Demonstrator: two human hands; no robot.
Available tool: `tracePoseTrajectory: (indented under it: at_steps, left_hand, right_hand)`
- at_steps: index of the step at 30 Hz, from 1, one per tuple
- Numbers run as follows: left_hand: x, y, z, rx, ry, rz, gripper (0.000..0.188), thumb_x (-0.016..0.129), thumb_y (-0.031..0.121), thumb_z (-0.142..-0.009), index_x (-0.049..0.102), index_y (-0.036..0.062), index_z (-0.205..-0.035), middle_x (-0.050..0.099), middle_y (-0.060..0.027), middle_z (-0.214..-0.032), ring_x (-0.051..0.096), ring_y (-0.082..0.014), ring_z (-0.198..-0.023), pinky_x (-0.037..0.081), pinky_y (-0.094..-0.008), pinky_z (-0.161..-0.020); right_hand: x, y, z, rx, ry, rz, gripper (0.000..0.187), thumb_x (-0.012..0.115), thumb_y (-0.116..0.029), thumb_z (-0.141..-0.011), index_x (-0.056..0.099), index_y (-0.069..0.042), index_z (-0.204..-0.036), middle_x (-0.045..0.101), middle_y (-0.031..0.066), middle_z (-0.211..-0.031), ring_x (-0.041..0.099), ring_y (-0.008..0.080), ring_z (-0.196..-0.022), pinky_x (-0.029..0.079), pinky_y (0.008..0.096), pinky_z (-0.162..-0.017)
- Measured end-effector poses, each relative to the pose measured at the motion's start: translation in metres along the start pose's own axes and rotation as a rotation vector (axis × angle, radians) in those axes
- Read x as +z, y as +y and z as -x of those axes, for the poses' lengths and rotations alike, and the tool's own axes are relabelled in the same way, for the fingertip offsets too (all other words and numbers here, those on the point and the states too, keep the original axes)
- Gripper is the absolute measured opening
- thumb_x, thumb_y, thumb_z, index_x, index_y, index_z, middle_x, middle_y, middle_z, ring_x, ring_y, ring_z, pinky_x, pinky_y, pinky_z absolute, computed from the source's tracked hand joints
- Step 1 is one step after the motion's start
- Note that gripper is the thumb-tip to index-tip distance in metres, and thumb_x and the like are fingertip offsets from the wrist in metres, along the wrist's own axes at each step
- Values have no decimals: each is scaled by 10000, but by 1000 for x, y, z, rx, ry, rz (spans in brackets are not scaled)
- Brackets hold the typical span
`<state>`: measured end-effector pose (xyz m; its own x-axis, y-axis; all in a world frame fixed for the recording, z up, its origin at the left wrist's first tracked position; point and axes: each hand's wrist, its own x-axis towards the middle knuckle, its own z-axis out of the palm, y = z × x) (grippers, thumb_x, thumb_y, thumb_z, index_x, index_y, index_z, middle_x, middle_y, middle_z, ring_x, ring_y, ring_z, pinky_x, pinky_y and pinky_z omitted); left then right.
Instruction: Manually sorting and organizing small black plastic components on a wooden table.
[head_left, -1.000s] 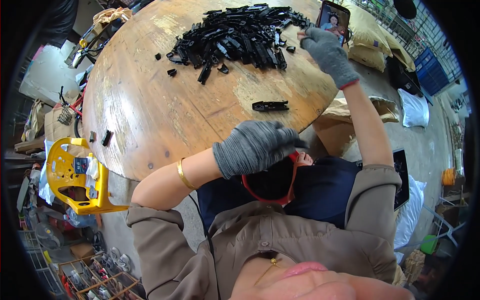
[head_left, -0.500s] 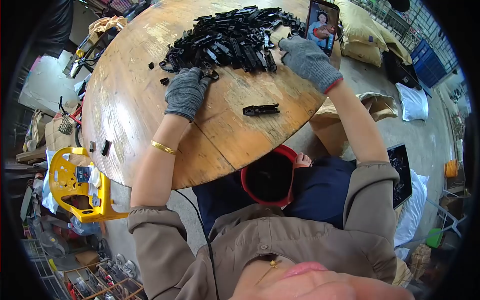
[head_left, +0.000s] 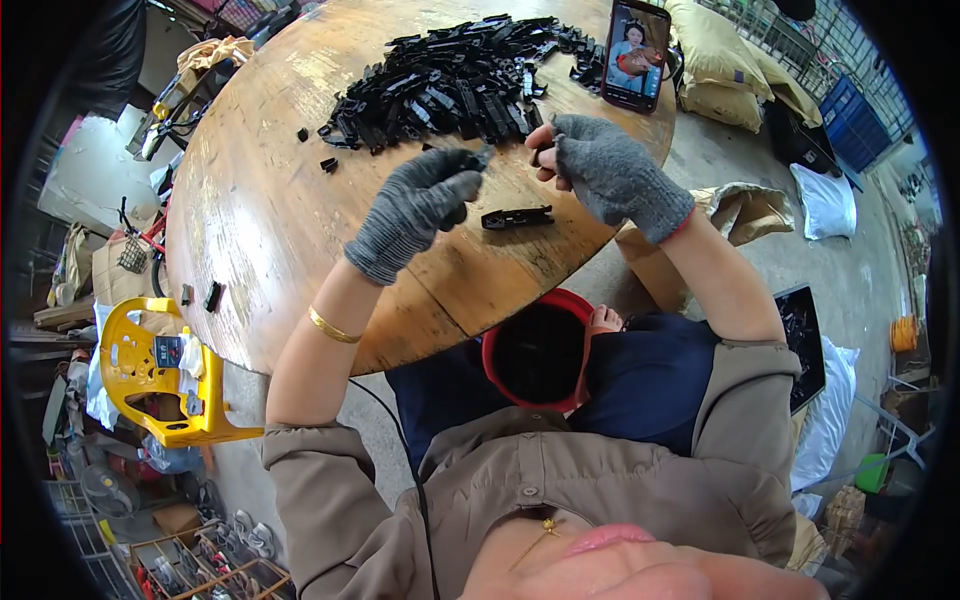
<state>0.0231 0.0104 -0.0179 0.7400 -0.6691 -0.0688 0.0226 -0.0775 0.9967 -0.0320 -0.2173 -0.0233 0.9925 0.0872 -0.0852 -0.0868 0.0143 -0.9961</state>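
Note:
My left hand [head_left: 415, 208], in a grey knit glove, is raised over the table and closed on a small black plastic part [head_left: 482, 157]. Opposite it, my right hand [head_left: 615, 172] wears a grey glove with bare fingertips, which pinch a small dark piece mostly hidden by the fingers. A narrow gap separates the two hands. Beyond them spreads a heap of black plastic parts [head_left: 450, 85]. One longer black plastic part [head_left: 517, 217] lies alone on the wood, just nearer to me than the hands.
The round wooden table [head_left: 270, 200] has a few stray black bits at its left. A phone [head_left: 636, 55] stands at the far right. Below the near edge, between my legs, is a red bucket [head_left: 490, 365]. A yellow chair [head_left: 165, 375] stands left, an open brown sack [head_left: 745, 212] right.
Both hands have drawn back from the heap toward me and closer together. My left hand has lifted a black part. The pale patch near my right hand at the heap no longer shows.

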Motion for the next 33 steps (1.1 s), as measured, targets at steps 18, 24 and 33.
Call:
tracePoseTrajectory:
  at_steps: [18, 24, 33]
  left_hand:
    - [15, 4, 13, 40, 21, -219, 257, 552, 211, -864, 595, 25, -1035, 565, 17, -698, 482, -26, -566, 402, -165, -476]
    - [19, 4, 15, 29, 62, -224, 243, 563, 210, -860, 605, 8, -989, 584, 3, -734, 476, -38, -621, 419, -189, -559]
    - [44, 5, 31, 337, -144, -418, 214, 545, 158, -854, 591, 8, -1001, 622, -116, -835, 571, -158, -770, 451, -284, -726]
  right_hand:
    - [34, -8, 11, 11, 119, -237, 200, 607, -132, -782, 620, 12, -921, 593, 72, -722, 585, 128, -646, 483, 232, -588]
    - [36, -6, 18, -140, 124, -80, 186, 617, -110, -777, 614, 27, -903, 599, 67, -728, 582, 128, -625, 487, 237, -586]
    - [70, -27, 33, 110, -46, -294, 478, 495, -428, -855, 568, 33, -957, 593, 116, -885, 583, 165, -823, 482, 266, -757]
